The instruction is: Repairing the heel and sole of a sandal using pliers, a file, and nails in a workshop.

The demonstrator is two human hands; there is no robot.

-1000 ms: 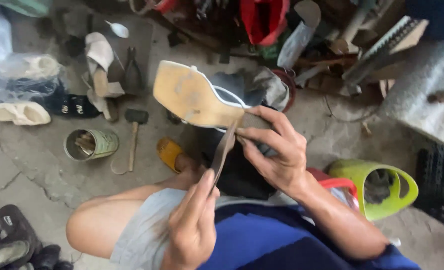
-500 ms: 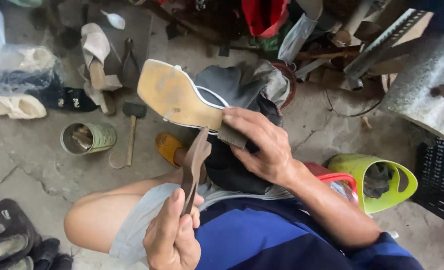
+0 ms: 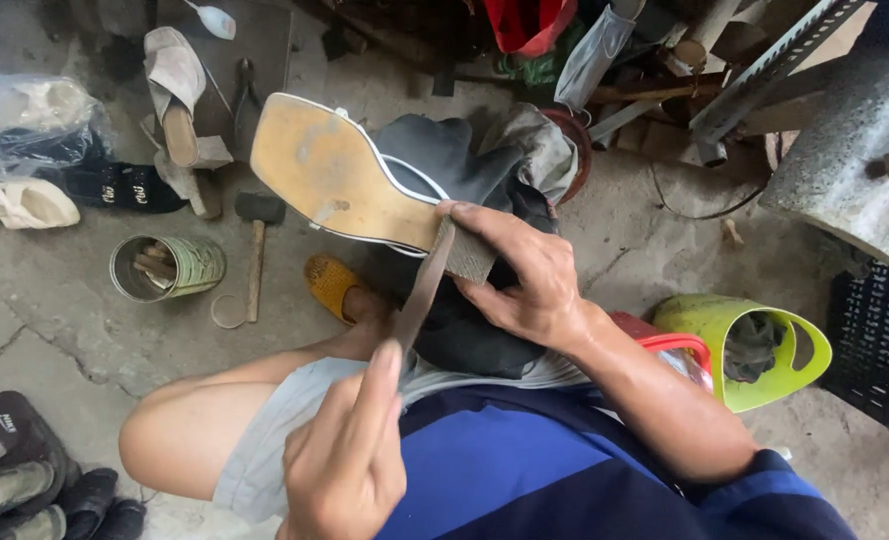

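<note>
1. Seen from the head camera, the person sits low over a cracked concrete floor (image 3: 54, 310), one bare knee out at about 8 o'clock.
2. The right hand (image 3: 524, 275) is wrapped around the heel end of a shoe (image 3: 349, 180), fingers curled over the block heel. The shoe is turned sole-up, its tan sole facing the camera and its toe pointing to about 10 o'clock.
3. The left hand (image 3: 349, 465) is closed in a fist around the handle of a file (image 3: 424, 285), forefinger laid along it. The blade runs up towards 1 o'clock and its tip touches the sole just beside the heel.
4. Against half a second ago, the left hand sits lower and nearer the camera, and the file leans more to the right. The shoe has barely shifted in the grip.
5. Under the shoe lies a heap of dark cloth (image 3: 464, 160), on the person's lap side.
6. At 9 o'clock a tin can (image 3: 169, 267) lies on its side, with a hammer (image 3: 257, 245) just beside it, head uppermost.
7. Further out at 9 o'clock is a pale sandal (image 3: 19, 203), and a black sandal (image 3: 124, 187) next to it.
8. At 10 o'clock stands a beige heeled shoe (image 3: 177, 100).
9. Dark shoes (image 3: 24, 470) are bunched at 7 o'clock.
10. At 3 o'clock a green plastic tub (image 3: 739, 345) lies tipped over, a black crate (image 3: 879, 350) beyond it.
</note>
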